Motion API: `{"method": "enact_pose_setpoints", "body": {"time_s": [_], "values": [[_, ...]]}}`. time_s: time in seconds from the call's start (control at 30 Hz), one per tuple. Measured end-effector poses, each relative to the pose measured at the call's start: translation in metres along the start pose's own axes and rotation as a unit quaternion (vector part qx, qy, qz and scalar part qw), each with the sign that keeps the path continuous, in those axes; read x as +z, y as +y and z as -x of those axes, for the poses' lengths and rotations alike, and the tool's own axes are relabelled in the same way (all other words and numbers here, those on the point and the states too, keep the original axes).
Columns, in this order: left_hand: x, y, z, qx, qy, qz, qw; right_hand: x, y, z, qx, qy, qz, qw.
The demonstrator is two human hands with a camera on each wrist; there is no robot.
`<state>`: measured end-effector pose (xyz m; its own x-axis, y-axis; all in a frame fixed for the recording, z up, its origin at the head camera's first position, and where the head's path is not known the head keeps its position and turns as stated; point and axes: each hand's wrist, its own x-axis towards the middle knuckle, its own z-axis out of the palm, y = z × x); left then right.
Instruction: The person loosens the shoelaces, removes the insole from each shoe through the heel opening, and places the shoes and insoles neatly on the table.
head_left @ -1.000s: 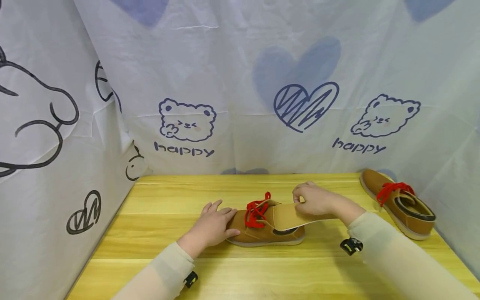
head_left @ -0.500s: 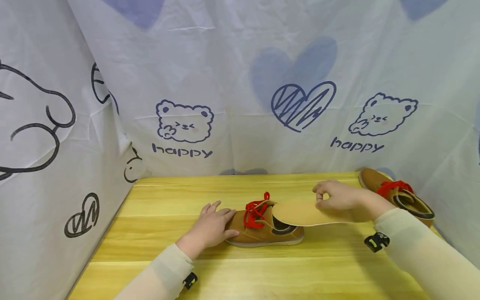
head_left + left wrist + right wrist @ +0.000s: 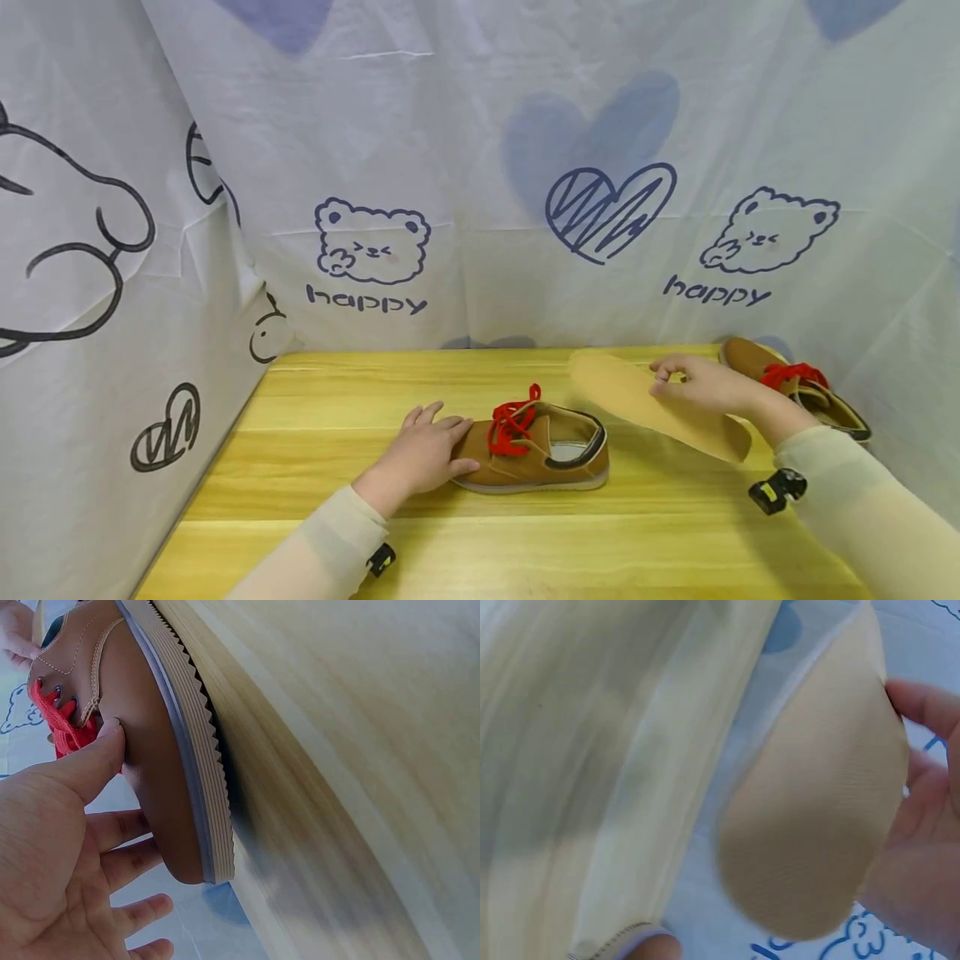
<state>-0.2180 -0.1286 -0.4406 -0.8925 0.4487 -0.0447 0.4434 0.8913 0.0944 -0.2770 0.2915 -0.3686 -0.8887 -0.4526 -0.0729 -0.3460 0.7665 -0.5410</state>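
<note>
A brown leather shoe with red laces sits on the table, toe to the left; its opening shows a pale inner bottom. My left hand holds the toe end, with the thumb on the near side and fingers along the far side, as the left wrist view shows on the brown upper. To the right of the shoe, above the table, my right hand pinches a tan insole by its long edge. In the right wrist view the insole hangs from thumb and fingers, broad rounded end downward.
A second brown shoe with red laces stands at the back right, partly hidden behind the right forearm. The wooden table ends at a white printed cloth behind and at the sides.
The insole has come out of the shoe's opening and moved right with my right hand, then swung so its left end points up and back. The left hand and shoe have stayed put.
</note>
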Motion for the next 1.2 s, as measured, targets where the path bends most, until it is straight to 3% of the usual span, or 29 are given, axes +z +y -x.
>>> {"method": "enact_pose_setpoints", "body": {"time_s": [0.23,0.37,0.53,0.8,0.93,1.2], "values": [[-0.002,0.001,0.0,-0.003,-0.005,0.003,1.0,0.018,0.016,-0.01,0.019,0.119,0.0,0.9927],[-0.003,0.001,0.001,0.0,-0.003,0.008,1.0,0.026,0.021,-0.016,0.04,0.156,0.001,0.9869],[-0.003,0.001,0.001,0.002,0.002,0.014,0.9999,0.041,0.033,-0.027,0.093,0.174,-0.009,0.9802],[-0.001,0.0,0.0,0.002,0.003,0.017,0.9999,0.064,0.042,-0.039,0.177,0.205,-0.038,0.9618],[-0.002,0.0,0.0,0.003,0.006,0.017,0.9998,0.071,0.039,-0.042,0.19,0.218,-0.045,0.9562],[0.0,0.0,0.0,0.001,0.004,0.018,0.9998,0.086,0.032,-0.048,0.202,0.214,-0.035,0.9551]]}}
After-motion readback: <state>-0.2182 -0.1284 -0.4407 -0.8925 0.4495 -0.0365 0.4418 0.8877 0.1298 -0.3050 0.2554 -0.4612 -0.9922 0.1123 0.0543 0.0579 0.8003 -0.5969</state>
